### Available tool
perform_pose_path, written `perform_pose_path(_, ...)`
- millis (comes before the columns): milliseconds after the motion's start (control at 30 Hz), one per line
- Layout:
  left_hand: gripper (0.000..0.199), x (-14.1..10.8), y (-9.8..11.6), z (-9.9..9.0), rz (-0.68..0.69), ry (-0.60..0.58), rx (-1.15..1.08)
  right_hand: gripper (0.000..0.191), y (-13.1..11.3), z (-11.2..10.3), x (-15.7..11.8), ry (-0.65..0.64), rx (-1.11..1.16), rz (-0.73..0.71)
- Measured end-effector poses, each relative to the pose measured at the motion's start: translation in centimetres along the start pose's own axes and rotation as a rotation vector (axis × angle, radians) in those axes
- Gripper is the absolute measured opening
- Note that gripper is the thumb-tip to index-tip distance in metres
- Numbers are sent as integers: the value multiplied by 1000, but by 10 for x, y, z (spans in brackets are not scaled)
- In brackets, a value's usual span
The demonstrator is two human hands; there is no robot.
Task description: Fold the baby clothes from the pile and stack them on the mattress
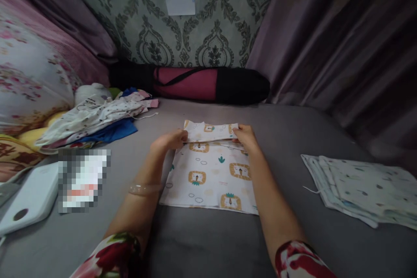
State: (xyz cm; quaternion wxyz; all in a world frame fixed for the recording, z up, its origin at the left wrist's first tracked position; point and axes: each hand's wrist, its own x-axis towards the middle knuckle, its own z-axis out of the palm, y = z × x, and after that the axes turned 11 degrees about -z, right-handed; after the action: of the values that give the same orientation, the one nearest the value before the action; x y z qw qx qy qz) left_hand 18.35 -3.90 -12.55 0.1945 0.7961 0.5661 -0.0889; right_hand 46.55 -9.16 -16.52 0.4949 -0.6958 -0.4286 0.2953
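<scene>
A white cloth (208,173) printed with orange lion faces lies flat on the grey bed in front of me. Its far end is turned over into a narrow folded band. My left hand (174,139) pinches the left end of that band. At the right end, my right hand (244,135) grips the same band between thumb and fingers. The band looks slightly raised from the layer below it. Which garment or cloth type this is, I cannot tell.
Folded pale printed clothes (361,189) lie to the right. A heap of clothes (97,117) is at the left, near a white device (31,197) and a blurred-out item (84,182). A black and maroon long bag (189,83) rests along the wall; curtains (325,43) hang beside it.
</scene>
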Motion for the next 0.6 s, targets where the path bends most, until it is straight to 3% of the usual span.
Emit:
perform_pose_path(200,31,-2,-10,-6,-8,-82,-154,12,9,-11,5,-81,-339,-142)
perform_pose_path(367,20,-5,-24,-12,35,-102,-367,10,8,-16,5,-112,-405,-150)
perform_pose_path(467,18,-1,-31,-11,-31,17,-398,9,9,-16,7,-111,-378,-137)
perform_pose_path(600,20,10,-23,-4,5,332,-335,15,14,-16,11,-101,-364,-177)
